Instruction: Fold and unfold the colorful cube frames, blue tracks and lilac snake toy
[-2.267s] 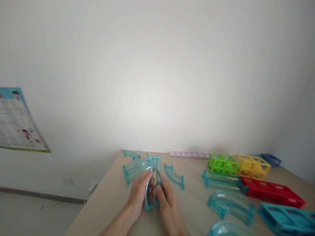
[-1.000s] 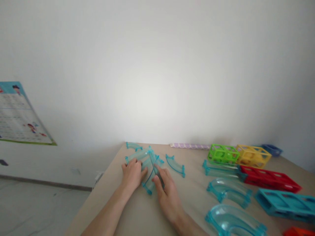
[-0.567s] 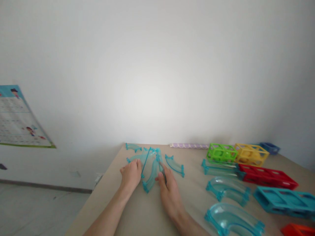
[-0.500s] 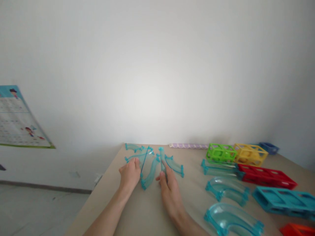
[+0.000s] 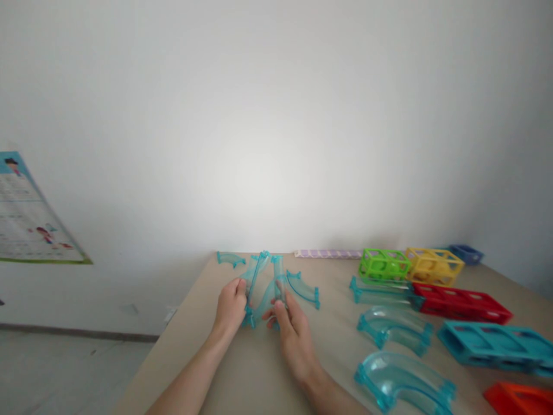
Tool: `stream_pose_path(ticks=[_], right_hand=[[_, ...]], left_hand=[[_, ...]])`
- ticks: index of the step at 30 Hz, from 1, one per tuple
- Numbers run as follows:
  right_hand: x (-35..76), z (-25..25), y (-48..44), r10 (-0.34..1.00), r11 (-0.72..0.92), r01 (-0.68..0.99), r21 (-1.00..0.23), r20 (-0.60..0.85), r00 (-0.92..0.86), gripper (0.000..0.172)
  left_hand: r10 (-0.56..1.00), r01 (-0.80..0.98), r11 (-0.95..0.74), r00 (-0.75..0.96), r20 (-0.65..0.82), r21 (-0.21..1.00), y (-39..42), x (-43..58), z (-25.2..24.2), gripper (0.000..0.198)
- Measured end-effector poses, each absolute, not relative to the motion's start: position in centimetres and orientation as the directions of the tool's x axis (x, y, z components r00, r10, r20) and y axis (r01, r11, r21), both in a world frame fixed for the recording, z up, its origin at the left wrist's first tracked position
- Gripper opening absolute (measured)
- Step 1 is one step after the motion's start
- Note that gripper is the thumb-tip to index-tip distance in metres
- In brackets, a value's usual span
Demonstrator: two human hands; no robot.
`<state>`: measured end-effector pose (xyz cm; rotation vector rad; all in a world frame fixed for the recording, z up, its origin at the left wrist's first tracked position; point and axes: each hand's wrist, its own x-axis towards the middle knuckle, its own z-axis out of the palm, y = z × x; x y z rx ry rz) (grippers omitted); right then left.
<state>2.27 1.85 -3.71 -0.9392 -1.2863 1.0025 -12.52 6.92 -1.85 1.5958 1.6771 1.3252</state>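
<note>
My left hand pinches a clear blue toy track piece by its left edge; the piece tilts upward. My right hand is closed around a second clear blue track piece, its far end pointing toward the wall. Between the hands, other clear blue track overlaps these two, so I cannot tell exactly where each piece ends. A curved track piece lies beyond my left hand. To the right of my right hand lies another curved track piece.
On the right of the table are two wide curved tracks, a straight track, and green, yellow, red, teal and orange blocks. A wall stands behind.
My left hand has raised a track piece off the table, and its far end is higher. Both hands are closer together, the right having shifted slightly left. The view has turned a little.
</note>
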Motion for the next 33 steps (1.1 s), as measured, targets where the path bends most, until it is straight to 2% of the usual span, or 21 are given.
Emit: stream_pose_path(ticks=[3, 6, 10, 16, 19, 22, 25, 29, 33], right_hand=[[2.1, -3.6, 2.0, 0.979, 0.204, -0.169, -0.964, 0.206, 0.007, 0.058], [2.0, -3.8, 2.3, 0.991, 0.128, -0.177, -0.976, 0.132, -0.011, 0.059], [1.9, -4.2, 2.7, 0.994, 0.107, -0.132, -0.986, 0.109, -0.012, 0.058], [1.9, -4.5, 2.9, 0.992, 0.127, -0.13, -0.983, 0.128, 0.002, 0.057], [2.0, -4.3, 2.7, 0.989, 0.147, -0.145, -0.978, 0.143, 0.039, 0.059], [2.1, -3.8, 2.4, 0.972, 0.232, -0.147, -0.961, 0.227, 0.054, 0.055], [2.2, -3.4, 2.1, 0.954, 0.301, -0.143, -0.943, 0.298, 0.043, 0.05], [2.3, -3.2, 1.9, 0.941, 0.336, -0.119, -0.934, 0.331, 0.067, 0.049], [2.6, -3.0, 2.0, 0.936, 0.325, -0.05, -0.944, 0.314, 0.156, 0.043]], left_hand=[[0.962, 0.346, -0.142, -0.172, 0.212, 0.927, 6.9, -12.4, -1.9, 0.042], [0.981, 0.167, -0.086, -0.157, 0.112, 0.982, 6.8, -12.1, -1.9, 0.039], [0.987, -0.054, -0.009, -0.158, 0.0, 0.998, 6.7, -11.8, -2.0, 0.034], [0.995, -0.254, -0.021, -0.096, -0.004, 0.967, 6.4, -11.6, -1.2, 0.034], [0.988, -0.289, -0.093, -0.142, 0.054, 0.953, 6.0, -11.6, -0.5, 0.038], [0.969, -0.328, -0.205, -0.204, 0.142, 0.922, 5.7, -11.7, 0.4, 0.039], [0.963, -0.342, -0.249, -0.187, 0.193, 0.906, 5.4, -11.6, 0.9, 0.038], [0.971, -0.168, -0.236, -0.086, 0.224, 0.957, 5.1, -11.0, 0.3, 0.04], [0.979, -0.015, -0.191, 0.067, 0.191, 0.982, 4.6, -10.2, -0.5, 0.042]])
